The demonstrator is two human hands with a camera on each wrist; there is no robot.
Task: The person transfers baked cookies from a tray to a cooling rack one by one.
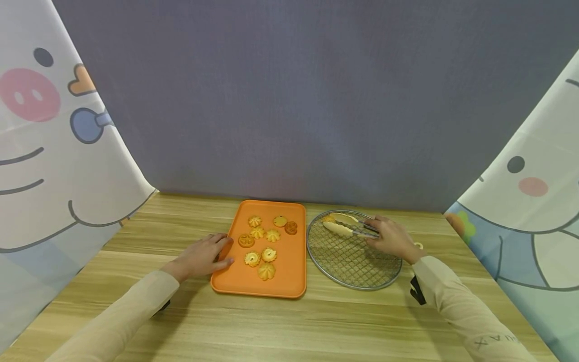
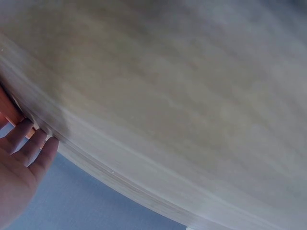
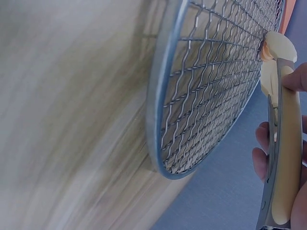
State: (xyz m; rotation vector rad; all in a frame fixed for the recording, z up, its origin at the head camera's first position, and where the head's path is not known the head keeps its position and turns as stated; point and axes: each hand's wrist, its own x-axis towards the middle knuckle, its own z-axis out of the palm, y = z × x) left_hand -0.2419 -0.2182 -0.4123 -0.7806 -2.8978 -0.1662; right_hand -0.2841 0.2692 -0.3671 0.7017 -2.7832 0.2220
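My right hand (image 1: 390,239) grips a pair of tongs (image 3: 290,139) with cream tips and metal arms. A small golden cookie (image 1: 328,219) sits between the tong tips, over the far left part of a round wire rack (image 1: 357,261). My left hand (image 1: 205,255) rests at the left rim of an orange tray (image 1: 285,281), its fingers and thumb spread along the edge. On the tray lie several cookies, among them star-shaped ones (image 1: 266,271), ones with pale centres (image 1: 252,259) and browner round ones (image 1: 246,240). In the left wrist view the fingertips (image 2: 50,143) touch the tray's side.
Tray and rack stand side by side on a wood-grain table (image 1: 253,327). A grey-blue cloth wall (image 1: 289,100) rises behind the table. Printed cartoon curtains (image 1: 45,151) hang at left and right.
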